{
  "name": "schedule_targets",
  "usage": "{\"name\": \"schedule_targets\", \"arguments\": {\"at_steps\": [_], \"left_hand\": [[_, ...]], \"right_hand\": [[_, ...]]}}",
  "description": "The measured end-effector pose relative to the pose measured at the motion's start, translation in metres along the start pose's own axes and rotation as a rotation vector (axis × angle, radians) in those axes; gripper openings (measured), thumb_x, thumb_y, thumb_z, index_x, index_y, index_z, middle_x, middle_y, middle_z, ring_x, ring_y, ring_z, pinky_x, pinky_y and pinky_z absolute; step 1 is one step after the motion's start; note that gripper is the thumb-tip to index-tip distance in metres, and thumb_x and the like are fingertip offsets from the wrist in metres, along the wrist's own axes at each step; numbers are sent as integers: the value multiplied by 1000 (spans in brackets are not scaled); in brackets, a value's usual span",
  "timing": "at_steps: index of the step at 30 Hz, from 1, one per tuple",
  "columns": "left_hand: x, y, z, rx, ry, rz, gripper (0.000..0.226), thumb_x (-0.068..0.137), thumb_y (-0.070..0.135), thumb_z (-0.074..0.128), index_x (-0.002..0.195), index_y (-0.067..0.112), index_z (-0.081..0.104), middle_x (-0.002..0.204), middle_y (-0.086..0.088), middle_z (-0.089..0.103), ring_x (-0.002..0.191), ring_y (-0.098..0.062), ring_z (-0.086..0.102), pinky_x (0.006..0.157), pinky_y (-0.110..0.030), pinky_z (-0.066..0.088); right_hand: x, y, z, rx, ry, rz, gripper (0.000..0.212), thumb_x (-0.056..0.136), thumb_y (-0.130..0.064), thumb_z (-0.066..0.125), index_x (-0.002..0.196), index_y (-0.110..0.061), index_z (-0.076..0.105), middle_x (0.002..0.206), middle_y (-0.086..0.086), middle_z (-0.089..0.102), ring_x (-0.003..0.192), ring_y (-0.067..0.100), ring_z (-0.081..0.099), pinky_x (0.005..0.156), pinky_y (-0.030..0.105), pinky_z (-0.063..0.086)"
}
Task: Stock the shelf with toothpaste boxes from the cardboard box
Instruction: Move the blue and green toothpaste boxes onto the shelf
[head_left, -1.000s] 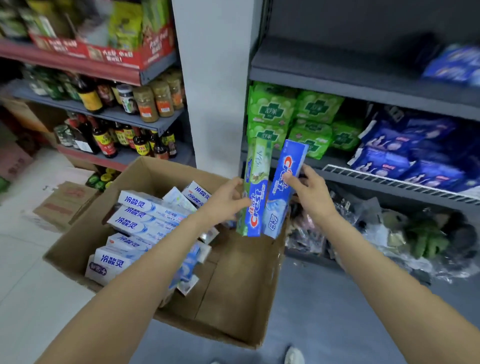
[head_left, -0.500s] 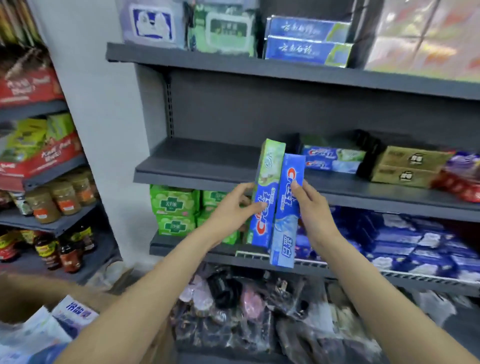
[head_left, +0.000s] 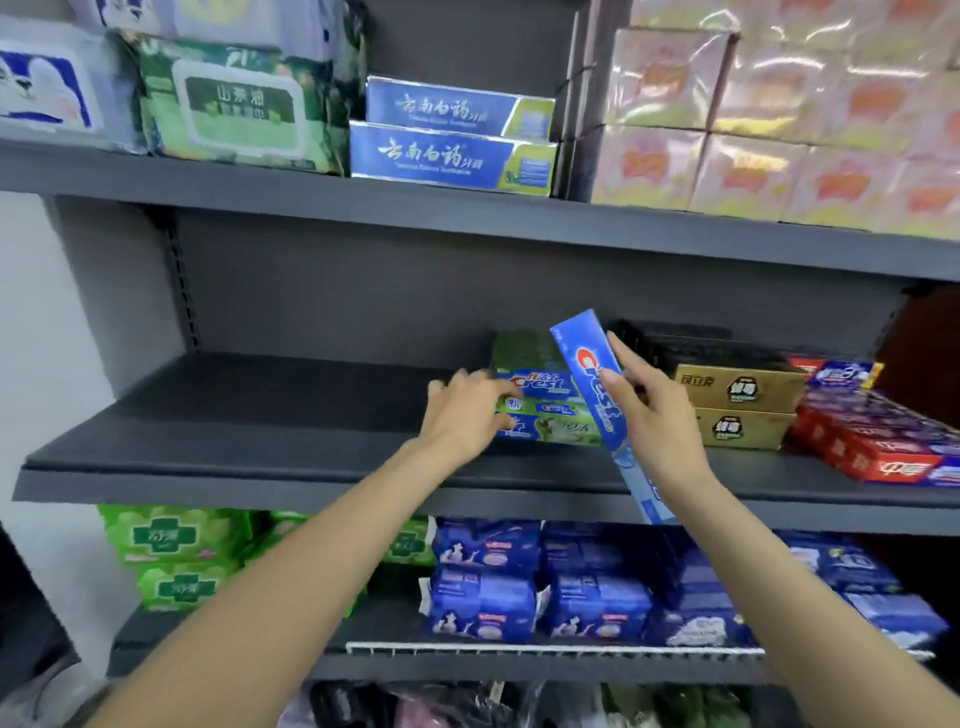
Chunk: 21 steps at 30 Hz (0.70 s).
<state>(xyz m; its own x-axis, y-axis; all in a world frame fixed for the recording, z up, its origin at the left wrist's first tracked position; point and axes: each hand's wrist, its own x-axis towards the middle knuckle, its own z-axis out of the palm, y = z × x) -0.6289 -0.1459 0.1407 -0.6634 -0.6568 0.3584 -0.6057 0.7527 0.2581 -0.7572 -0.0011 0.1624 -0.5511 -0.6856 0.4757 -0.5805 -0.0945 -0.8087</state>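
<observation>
My right hand (head_left: 657, 421) grips a blue Crest toothpaste box (head_left: 592, 384), held tilted on end in front of the middle shelf (head_left: 270, 447). A short stack of green Crest toothpaste boxes (head_left: 545, 410) lies flat on that shelf. My left hand (head_left: 462, 413) is at the left end of this stack, thumb in front and fingers over the top green box. The cardboard box is out of view.
Gold boxes (head_left: 737, 395) and red boxes (head_left: 872, 447) lie right of the green stack. The shelf's left half is bare. Above are blue toothpaste boxes (head_left: 447, 150) and wet wipes (head_left: 239, 104); below are green packs (head_left: 166, 540) and blue packs (head_left: 488, 587).
The view has risen from the cardboard box to the shelf. My left hand has laid its green box flat on the stack, while my right hand carried the blue box up and right.
</observation>
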Motion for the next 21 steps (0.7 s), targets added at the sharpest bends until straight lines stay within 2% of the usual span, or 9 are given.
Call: {"name": "schedule_targets", "arguments": {"at_steps": [2, 5, 6, 9, 12, 14, 15, 18, 21], "left_hand": [[24, 5, 19, -7, -44, -6, 38, 90, 32, 59, 128, 35, 54, 137, 1, 48, 129, -23, 35, 103, -42, 27], [50, 9, 46, -50, -97, -8, 38, 93, 29, 55, 130, 31, 52, 139, -2, 43, 131, -22, 30, 104, -40, 24], [55, 11, 52, -65, -100, -12, 38, 93, 28, 55, 131, 30, 52, 140, -2, 41, 132, -21, 29, 104, -39, 24], [64, 12, 67, -39, -60, 12, 36, 93, 28, 55, 129, 27, 55, 135, -2, 40, 131, -21, 29, 104, -38, 23], [66, 17, 73, 174, 51, 114, 28, 86, 24, 63, 113, 24, 67, 118, -2, 51, 120, -21, 41, 102, -40, 25], [68, 20, 70, 239, 151, 145, 27, 64, 25, 82, 90, 26, 75, 96, 0, 61, 100, -22, 56, 90, -42, 39], [67, 20, 69, 252, 155, 171, 29, 63, 26, 82, 91, 26, 75, 97, 0, 62, 100, -22, 57, 89, -41, 39], [66, 8, 71, 174, 44, 122, 34, 88, 25, 58, 122, 24, 58, 126, 1, 49, 123, -19, 39, 98, -34, 26], [58, -10, 64, -85, 208, -52, 33, 85, 21, 62, 118, 17, 55, 119, -1, 53, 114, -20, 48, 92, -32, 39]], "right_hand": [[19, 7, -5, -48, 23, -16, 42, 96, -31, 49, 137, -32, 45, 116, 1, 64, 100, 8, 63, 83, 26, 52], [41, 16, -9, 34, 60, -7, 43, 96, -23, 50, 139, -24, 44, 113, -8, 64, 87, -7, 62, 69, 11, 50], [47, 20, -9, 52, 63, 9, 44, 96, -23, 51, 139, -23, 44, 113, -7, 64, 86, -6, 62, 69, 11, 51], [59, 32, -7, 61, 51, 38, 43, 96, -23, 51, 138, -22, 45, 121, -3, 64, 100, 6, 63, 81, 18, 51], [68, 40, -5, 44, 7, 51, 43, 96, -25, 50, 139, -25, 44, 121, -3, 64, 105, 10, 63, 83, 25, 51], [75, 43, -6, 11, -23, 45, 44, 96, -28, 50, 139, -28, 44, 119, -3, 64, 104, 10, 63, 77, 25, 52], [79, 43, -6, -4, -37, 33, 43, 96, -28, 50, 139, -29, 45, 120, -3, 63, 105, 11, 62, 78, 25, 52], [88, 41, -6, -120, -96, -27, 42, 95, -26, 52, 137, -29, 47, 121, -1, 60, 108, 11, 57, 86, 21, 45], [98, 37, 0, -262, -190, -116, 43, 95, -24, 53, 137, -28, 47, 116, 2, 54, 110, 13, 51, 84, 13, 35]]}}
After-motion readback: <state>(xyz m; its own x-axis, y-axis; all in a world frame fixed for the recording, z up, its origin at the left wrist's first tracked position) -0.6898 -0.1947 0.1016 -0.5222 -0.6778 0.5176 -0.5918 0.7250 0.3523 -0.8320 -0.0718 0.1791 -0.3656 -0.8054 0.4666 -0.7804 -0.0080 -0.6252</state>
